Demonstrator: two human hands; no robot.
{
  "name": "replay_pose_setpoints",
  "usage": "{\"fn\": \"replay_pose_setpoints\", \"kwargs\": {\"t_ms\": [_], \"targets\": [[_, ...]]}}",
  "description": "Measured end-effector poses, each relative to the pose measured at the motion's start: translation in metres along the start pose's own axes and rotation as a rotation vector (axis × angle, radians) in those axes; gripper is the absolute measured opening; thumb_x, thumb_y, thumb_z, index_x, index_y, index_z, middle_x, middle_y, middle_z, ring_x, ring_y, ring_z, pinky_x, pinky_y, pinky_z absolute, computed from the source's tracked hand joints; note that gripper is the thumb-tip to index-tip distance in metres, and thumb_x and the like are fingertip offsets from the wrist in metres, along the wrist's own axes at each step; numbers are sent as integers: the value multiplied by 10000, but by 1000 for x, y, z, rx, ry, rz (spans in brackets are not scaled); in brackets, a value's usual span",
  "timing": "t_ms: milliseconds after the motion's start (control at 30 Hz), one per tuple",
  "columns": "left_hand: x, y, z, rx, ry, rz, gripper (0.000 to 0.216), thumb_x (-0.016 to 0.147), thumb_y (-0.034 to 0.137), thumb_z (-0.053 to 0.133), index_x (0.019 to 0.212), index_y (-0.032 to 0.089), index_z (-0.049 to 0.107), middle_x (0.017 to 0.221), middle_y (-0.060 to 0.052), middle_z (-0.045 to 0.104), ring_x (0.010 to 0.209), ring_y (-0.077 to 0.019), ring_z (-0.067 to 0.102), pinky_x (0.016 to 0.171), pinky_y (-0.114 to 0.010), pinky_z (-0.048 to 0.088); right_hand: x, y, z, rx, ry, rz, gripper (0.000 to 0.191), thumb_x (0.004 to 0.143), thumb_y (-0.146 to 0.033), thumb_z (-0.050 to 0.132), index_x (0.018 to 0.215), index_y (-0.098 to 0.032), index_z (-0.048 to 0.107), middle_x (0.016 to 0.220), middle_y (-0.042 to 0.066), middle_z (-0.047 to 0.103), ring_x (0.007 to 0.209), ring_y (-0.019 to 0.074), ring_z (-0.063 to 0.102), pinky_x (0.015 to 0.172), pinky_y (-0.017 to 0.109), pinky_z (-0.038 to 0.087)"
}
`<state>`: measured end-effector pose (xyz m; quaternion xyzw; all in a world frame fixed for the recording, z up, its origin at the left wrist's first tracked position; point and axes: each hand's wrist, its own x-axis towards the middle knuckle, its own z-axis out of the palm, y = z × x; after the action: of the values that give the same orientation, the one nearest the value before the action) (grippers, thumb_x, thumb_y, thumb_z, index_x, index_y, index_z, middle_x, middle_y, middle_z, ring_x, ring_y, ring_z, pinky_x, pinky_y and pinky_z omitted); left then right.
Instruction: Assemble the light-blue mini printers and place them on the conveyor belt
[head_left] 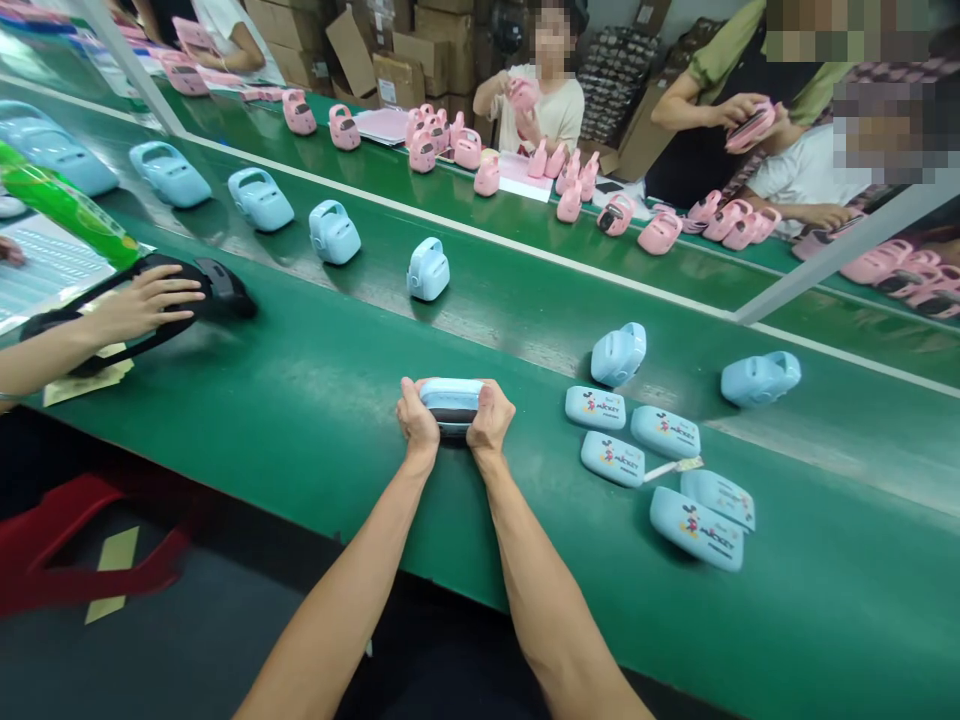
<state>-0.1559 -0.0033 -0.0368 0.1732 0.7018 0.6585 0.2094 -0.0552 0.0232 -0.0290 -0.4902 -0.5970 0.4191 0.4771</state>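
Note:
Between my two hands is a light blue and black plastic housing (452, 397), held just above the green tabletop. My left hand (418, 420) wraps its left end, and my right hand (490, 415) grips the right end with the thumb on top. The underside of the housing is hidden. To the right of my hands lie several light blue covers (613, 457) printed with a cartoon mouse and "MICKEY". A small white brush-like tool (673, 469) rests among them.
Light blue housings with handles (335, 233) stand along the conveyor belt (510, 335) ahead. Across it, people handle pink housings (466, 148). At left, a co-worker's hand (154, 300) rests over a black bag-like object (225, 290). A red stool (56, 545) stands below.

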Motion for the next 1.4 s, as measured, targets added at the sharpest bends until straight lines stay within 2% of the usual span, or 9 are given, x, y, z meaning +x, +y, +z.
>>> {"fn": "replay_pose_setpoints", "kwargs": {"t_ms": [100, 233, 433, 533, 633, 767, 933, 1200, 1400], "targets": [[2, 4, 1, -145, 5, -177, 536, 886, 645, 399, 781, 207, 691, 765, -77, 717, 900, -277, 713, 797, -357, 552, 6, -4, -7, 110, -100, 16, 731, 885, -816, 268, 886, -204, 668, 794, 58, 681, 838, 245, 640, 810, 344, 507], [-5, 11, -4, -267, -39, -306, 456, 856, 560, 390, 802, 203, 669, 728, -66, 713, 746, -261, 723, 678, -375, 576, 3, -13, -26, 407, -288, -11, 776, 934, -784, 229, 1102, -192, 703, 1037, 89, 747, 1015, 251, 690, 918, 358, 516], [-26, 30, -12, -445, -199, -525, 336, 820, 472, 474, 777, 199, 665, 729, -82, 733, 733, -292, 731, 650, -411, 597, -8, -33, -41, 317, -167, -31, 690, 974, -713, 315, 1013, -198, 773, 1023, 79, 781, 992, 263, 707, 907, 373, 510], [-36, 43, -18, -507, -274, -583, 457, 886, 579, 439, 880, 193, 683, 825, -99, 762, 766, -303, 741, 656, -434, 605, -4, -38, -39, 283, -101, 80, 689, 972, -711, 319, 915, -200, 779, 934, 77, 789, 932, 264, 720, 877, 377, 526], [-44, 49, -25, -496, -363, -568, 558, 874, 715, 468, 945, 205, 685, 882, -99, 773, 769, -293, 744, 626, -413, 603, 1, -41, -39, 416, -166, 252, 681, 967, -702, 316, 941, -193, 770, 946, 85, 796, 947, 270, 732, 874, 383, 553], [-48, 50, -30, -467, -390, -569, 511, 869, 701, 539, 935, 216, 685, 866, -86, 773, 750, -275, 743, 618, -395, 604, 0, -49, -45, 671, -317, 380, 557, 942, -605, 438, 1023, -168, 774, 1085, 94, 793, 1058, 284, 722, 923, 392, 559], [-49, 52, -31, -466, -455, -558, 520, 867, 714, 535, 986, 231, 688, 926, -91, 779, 815, -305, 749, 635, -438, 614, -7, -59, -53, 662, -322, 328, 507, 926, -564, 494, 1025, -165, 792, 1139, 85, 785, 1109, 300, 701, 954, 411, 542], [-51, 62, -30, -468, -386, -560, 472, 875, 665, 558, 912, 213, 692, 830, -90, 769, 714, -274, 732, 596, -401, 599, -10, -66, -57, 687, -301, 314, 451, 921, -505, 513, 990, -166, 802, 1093, 78, 796, 1073, 285, 707, 934, 390, 545], [-52, 50, -27, -276, -306, -295, 523, 828, 718, 573, 796, 200, 639, 708, -56, 703, 607, -212, 664, 552, -323, 533, -14, -54, -64, 500, -331, 153, 658, 977, -693, 367, 1097, -189, 772, 1047, 64, 793, 1003, 243, 718, 916, 352, 545]]}}
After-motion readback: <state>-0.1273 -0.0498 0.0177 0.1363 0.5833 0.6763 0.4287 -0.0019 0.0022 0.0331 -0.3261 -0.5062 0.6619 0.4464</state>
